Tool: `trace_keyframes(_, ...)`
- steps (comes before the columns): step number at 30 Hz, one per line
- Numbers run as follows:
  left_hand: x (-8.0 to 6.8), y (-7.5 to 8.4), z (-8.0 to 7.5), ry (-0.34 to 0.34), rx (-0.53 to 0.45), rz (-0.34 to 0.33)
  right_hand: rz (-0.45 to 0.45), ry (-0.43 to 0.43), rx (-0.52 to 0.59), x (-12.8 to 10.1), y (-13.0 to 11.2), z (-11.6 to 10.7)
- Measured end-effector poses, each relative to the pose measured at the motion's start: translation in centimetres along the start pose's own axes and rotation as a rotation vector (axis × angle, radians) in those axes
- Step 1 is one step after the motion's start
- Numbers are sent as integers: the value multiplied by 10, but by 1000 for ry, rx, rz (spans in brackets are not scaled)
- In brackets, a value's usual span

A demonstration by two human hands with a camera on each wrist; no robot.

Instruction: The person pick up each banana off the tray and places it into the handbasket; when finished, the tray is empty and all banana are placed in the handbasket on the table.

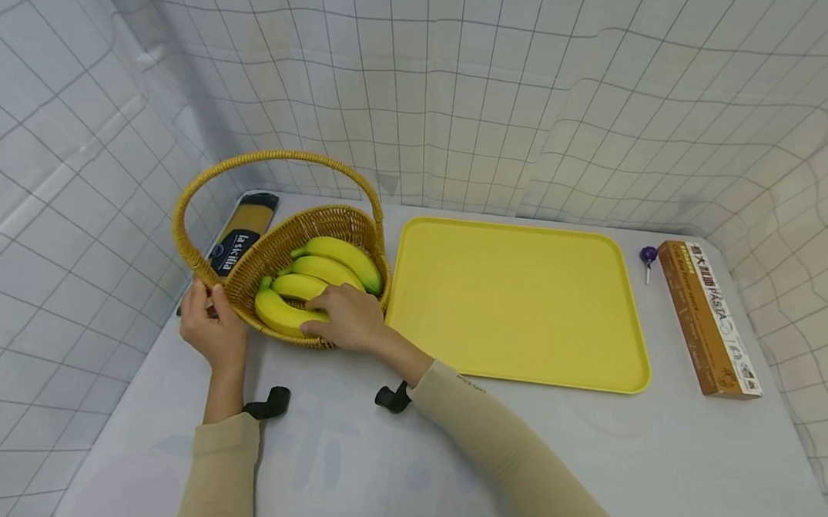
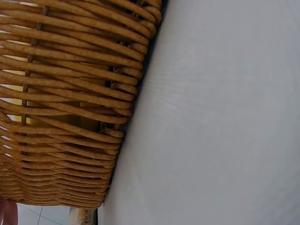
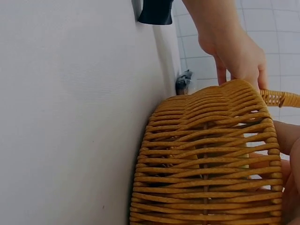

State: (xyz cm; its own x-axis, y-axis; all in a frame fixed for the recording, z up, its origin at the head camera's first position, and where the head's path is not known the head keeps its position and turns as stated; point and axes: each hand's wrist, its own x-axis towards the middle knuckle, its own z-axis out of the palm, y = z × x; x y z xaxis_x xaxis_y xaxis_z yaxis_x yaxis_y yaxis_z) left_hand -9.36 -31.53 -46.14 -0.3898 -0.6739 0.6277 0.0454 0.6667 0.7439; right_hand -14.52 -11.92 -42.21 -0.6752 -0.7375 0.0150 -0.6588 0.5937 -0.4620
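Observation:
A wicker basket (image 1: 322, 220) with a tall arched handle stands on the left of the table, and several yellow bananas (image 1: 338, 257) lie side by side inside it. My left hand (image 1: 214, 327) grips the basket at its left end, where the handle meets the rim. Reaching in over the near rim, my right hand (image 1: 349, 317) has its thumb and fingers about the front banana (image 1: 280, 313). The right wrist view shows the basket's woven side (image 3: 206, 159) with fingers partly hidden behind it; in the left wrist view, the weave (image 2: 70, 93) hides most of the contents.
Right of the basket lies a yellow tray (image 1: 516, 301). A pasta pack (image 1: 245, 232) lies behind the basket's left side. Farther right are a purple lollipop (image 1: 648, 255) and a pasta box (image 1: 710, 318). Grid-patterned white curtains (image 1: 462, 99) border the table.

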Motion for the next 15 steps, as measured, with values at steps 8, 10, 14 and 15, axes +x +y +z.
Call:
trace_keyframes(8, 3, 5, -4, -21, -2, -30, -63, 50, 386, -8, 9, -15)
trace_keyframes(10, 5, 8, -7, -51, 18, -45, -74, 79, 471, -13, 12, -20)
trace_keyframes(14, 8, 21, -16, -152, 100, -107, -66, 137, 565, -28, 19, -31)
trace_keyframes(15, 8, 26, -19, -181, 129, -120, -67, 148, 579, -32, 22, -34)
